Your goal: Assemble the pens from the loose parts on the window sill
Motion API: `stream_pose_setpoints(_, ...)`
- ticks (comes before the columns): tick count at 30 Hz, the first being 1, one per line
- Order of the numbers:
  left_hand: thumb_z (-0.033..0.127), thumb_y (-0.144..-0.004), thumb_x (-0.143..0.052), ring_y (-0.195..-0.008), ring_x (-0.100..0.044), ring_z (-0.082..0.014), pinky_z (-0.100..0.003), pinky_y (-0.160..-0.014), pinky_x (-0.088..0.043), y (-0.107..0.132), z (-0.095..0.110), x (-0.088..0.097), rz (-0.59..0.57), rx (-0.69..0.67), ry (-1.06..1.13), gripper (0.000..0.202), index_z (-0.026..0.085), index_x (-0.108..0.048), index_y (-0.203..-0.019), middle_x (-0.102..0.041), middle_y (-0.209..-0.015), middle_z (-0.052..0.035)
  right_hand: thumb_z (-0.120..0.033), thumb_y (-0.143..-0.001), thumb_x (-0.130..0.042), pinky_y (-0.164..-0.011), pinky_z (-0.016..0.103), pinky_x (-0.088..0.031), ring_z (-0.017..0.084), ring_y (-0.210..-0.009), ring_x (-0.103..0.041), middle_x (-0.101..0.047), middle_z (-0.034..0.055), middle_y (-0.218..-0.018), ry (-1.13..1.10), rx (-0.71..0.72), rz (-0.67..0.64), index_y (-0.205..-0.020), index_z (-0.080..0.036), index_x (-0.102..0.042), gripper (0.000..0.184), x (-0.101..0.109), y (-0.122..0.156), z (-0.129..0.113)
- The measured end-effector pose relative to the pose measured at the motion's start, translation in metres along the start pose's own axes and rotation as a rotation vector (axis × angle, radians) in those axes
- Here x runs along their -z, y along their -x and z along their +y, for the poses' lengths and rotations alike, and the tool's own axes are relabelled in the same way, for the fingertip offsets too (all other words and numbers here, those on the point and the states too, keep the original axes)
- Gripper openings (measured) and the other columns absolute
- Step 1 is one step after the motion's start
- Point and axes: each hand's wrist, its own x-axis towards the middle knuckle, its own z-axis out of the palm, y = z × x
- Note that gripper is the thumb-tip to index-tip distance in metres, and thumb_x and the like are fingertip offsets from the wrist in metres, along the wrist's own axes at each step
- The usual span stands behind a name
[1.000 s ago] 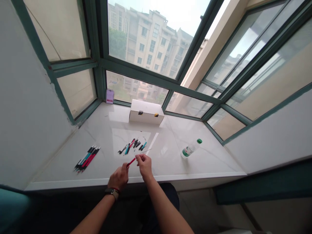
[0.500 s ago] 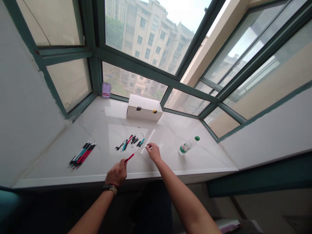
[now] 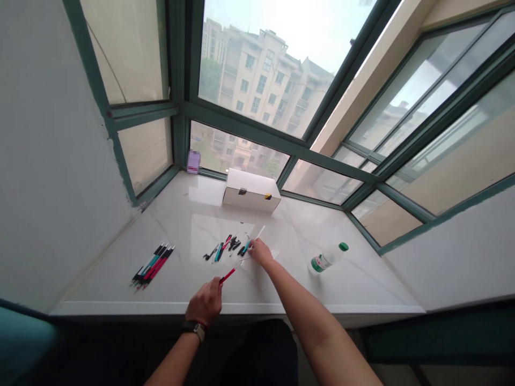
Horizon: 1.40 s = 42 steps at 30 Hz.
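My left hand (image 3: 206, 304) is closed around a red pen barrel (image 3: 227, 275), with a thin refill sticking out of its far end. The hand hovers over the front edge of the white sill (image 3: 193, 220). My right hand (image 3: 261, 253) reaches forward to the right end of a small pile of pen parts (image 3: 229, 246) in black, teal and red. Its fingers are curled at the pile; I cannot make out what they pinch. A watch sits on my left wrist.
A row of assembled pens (image 3: 153, 265) lies at the left of the sill. A white box (image 3: 251, 197) stands at the back by the window, a small purple card (image 3: 193, 161) in the corner. A plastic bottle (image 3: 326, 259) with a green cap lies at the right.
My right hand has let go of the refill's tip and moved forward to the pile of parts. My left hand keeps its hold on the red barrel.
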Motion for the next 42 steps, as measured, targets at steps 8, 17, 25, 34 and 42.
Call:
stream_pose_setpoints(8,0.034,-0.096,-0.028,-0.072,-0.059,-0.0191,-0.028,-0.057,-0.038,0.0,-0.001,-0.002,-0.012,0.005,0.011,0.032,0.022,-0.057,-0.107,-0.062,-0.078,-0.0062,-0.017,-0.083,-0.055,-0.07,0.023,-0.036,0.014,-0.081,-0.056,-0.057,0.0055,-0.099,0.114,0.144,-0.08,-0.089,-0.02,-0.067,0.013,0.008,-0.008,-0.007)
stream_pose_setpoints(17,0.034,-0.096,-0.031,-0.074,-0.059,-0.0192,-0.027,-0.057,-0.037,-0.001,0.004,0.008,-0.068,0.062,0.034,0.032,0.022,-0.057,-0.108,-0.064,-0.081,-0.0075,-0.02,-0.082,-0.055,-0.074,0.027,-0.042,0.014,-0.076,-0.054,-0.062,0.0044,-0.084,-0.435,-0.085,0.206,-0.085,-0.016,-0.064,0.01,-0.003,0.011,-0.017)
stream_pose_setpoints(25,0.036,-0.096,-0.028,-0.078,-0.059,-0.0207,-0.027,-0.059,-0.036,-0.002,0.008,0.013,-0.093,0.051,0.022,0.036,0.021,-0.057,-0.109,-0.063,-0.083,-0.0087,-0.039,-0.071,-0.071,-0.069,0.025,-0.05,0.011,-0.075,-0.059,-0.064,0.0016,-0.089,-1.649,-0.356,0.273,-0.105,-0.02,-0.065,0.039,-0.045,0.087,-0.045)
stream_pose_setpoints(34,0.037,-0.096,-0.027,-0.078,-0.059,-0.0211,-0.027,-0.06,-0.037,-0.002,0.011,0.019,-0.101,0.069,0.018,0.037,0.019,-0.057,-0.107,-0.063,-0.082,-0.0092,-0.04,-0.073,-0.072,-0.084,0.035,-0.053,0.018,-0.095,-0.062,-0.066,0.0066,-0.099,-1.74,-0.258,0.274,-0.104,-0.019,-0.065,0.038,-0.024,0.096,-0.074)
stream_pose_setpoints(42,0.037,-0.096,-0.025,-0.077,-0.059,-0.0207,-0.027,-0.06,-0.036,-0.001,0.01,0.017,-0.084,0.058,0.003,0.037,0.02,-0.056,-0.106,-0.063,-0.082,-0.0088,-0.038,-0.071,-0.074,-0.08,0.035,-0.055,0.017,-0.091,-0.063,-0.066,0.0059,-0.098,-1.705,-0.251,0.238,-0.102,-0.019,-0.067,0.036,-0.014,0.097,-0.073)
